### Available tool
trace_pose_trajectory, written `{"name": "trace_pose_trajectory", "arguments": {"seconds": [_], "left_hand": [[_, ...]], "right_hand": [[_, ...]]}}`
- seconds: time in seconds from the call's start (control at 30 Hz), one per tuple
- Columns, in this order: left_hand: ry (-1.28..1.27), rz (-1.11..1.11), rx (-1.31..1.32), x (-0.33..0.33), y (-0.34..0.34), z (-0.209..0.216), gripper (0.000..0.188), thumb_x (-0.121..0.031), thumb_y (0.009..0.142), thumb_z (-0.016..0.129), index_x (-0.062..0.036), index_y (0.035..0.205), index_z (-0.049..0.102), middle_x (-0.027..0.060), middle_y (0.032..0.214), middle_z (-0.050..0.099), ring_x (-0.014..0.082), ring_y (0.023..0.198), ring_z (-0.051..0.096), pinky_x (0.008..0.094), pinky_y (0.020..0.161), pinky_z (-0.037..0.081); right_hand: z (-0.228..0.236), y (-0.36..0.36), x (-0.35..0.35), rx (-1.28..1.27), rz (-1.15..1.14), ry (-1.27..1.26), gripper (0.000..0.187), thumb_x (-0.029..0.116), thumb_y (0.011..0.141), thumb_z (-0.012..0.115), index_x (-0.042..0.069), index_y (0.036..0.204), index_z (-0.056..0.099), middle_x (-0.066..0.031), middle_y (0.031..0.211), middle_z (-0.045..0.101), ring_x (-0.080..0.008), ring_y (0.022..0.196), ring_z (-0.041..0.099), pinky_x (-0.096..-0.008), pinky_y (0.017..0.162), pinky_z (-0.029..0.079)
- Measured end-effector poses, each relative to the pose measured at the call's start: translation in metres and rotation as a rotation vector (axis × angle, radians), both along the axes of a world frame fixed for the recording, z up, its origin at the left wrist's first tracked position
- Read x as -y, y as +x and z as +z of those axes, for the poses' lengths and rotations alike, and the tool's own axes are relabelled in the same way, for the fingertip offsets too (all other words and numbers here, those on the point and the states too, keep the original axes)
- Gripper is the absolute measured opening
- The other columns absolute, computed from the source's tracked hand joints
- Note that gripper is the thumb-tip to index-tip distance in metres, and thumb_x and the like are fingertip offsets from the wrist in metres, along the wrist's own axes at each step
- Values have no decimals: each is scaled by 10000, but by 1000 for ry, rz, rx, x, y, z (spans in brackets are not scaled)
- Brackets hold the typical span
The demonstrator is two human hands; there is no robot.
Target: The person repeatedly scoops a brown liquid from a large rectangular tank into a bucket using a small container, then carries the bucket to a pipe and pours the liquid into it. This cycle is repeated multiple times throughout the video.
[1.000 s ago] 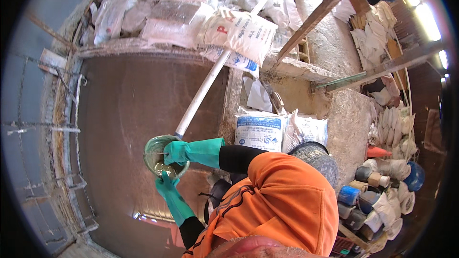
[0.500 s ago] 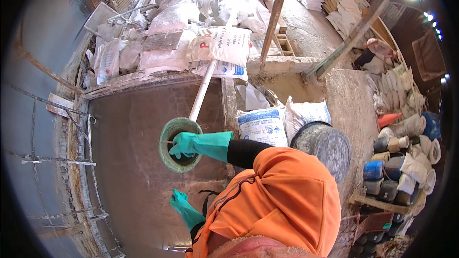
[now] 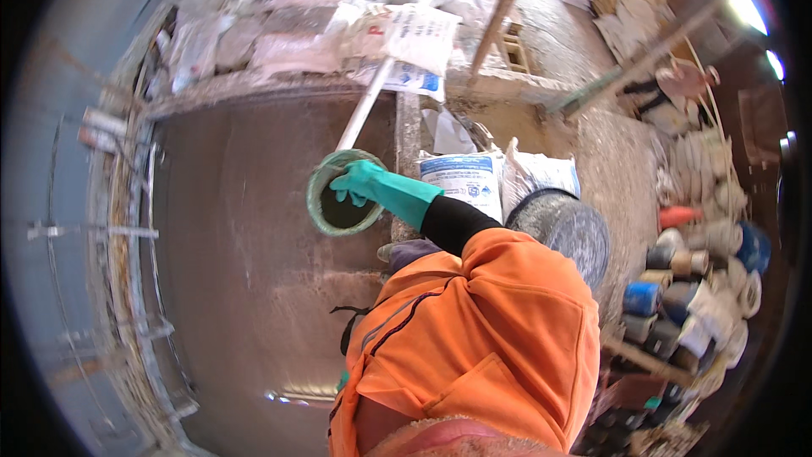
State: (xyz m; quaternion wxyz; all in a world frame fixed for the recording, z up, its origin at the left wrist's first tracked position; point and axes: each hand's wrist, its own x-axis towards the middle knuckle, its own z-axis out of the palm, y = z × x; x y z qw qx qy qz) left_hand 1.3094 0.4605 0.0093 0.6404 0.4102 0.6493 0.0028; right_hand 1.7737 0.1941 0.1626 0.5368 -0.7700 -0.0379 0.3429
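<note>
My right hand [image 3: 359, 183], in a long green rubber glove, is closed over the mouth of a greenish, dirty bucket [image 3: 316, 207]. The fingers curl at what looks like its handle, which the glove mostly hides. The bucket is over a wide tank of brown, shiny liquid [image 3: 254, 237]; the inside looks dark. Behind its far rim a white pole [image 3: 362, 114] runs up and away. Of my left hand [image 3: 342, 380] only a sliver of green glove shows beside the orange hoodie; its fingers are hidden.
Dusty sacks [image 3: 296, 55] are heaped beyond the tank's far wall. Printed white sacks [image 3: 462, 182] and a large dark tub [image 3: 562, 233] stand to my right. Rolls and containers [image 3: 677, 296] pile up further right. Another person [image 3: 681, 80] is at the far right.
My right hand and the bucket have moved away from me and slightly right. My left hand has drawn back behind the hoodie. The view has shifted, and the other person has changed posture.
</note>
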Motion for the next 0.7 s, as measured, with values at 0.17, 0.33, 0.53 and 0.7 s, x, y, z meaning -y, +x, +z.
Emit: {"name": "trace_pose_trajectory", "arguments": {"seconds": [0.17,0.33,0.53,0.7], "left_hand": [[-7,125,16,15,-40,7,219,-157,948,589,-130,749,499,25,657,493,161,597,507,304,490,379],[-36,164,354,14,-38,14,192,-146,944,578,-131,762,521,25,672,500,170,630,534,303,507,404],[76,-373,381,49,216,92,515,-252,983,619,-36,1425,469,180,1311,570,241,1099,630,347,873,559],[385,-892,223,62,318,110,424,-308,994,565,-105,1364,530,140,1169,676,228,966,689,366,834,551]], "right_hand": [[-25,7,15,-201,-85,-31,239,250,887,686,21,914,752,-93,670,672,-174,489,598,-307,466,521],[-69,6,27,-354,-167,45,251,235,845,723,-12,882,750,-73,599,611,-182,497,598,-309,484,540],[-72,28,57,-384,-231,-63,252,240,855,709,20,969,755,-38,581,524,-171,529,574,-332,567,582],[-89,55,65,-373,-199,-31,269,190,873,679,-21,1035,721,-32,602,541,-160,522,575,-312,563,583]]}}
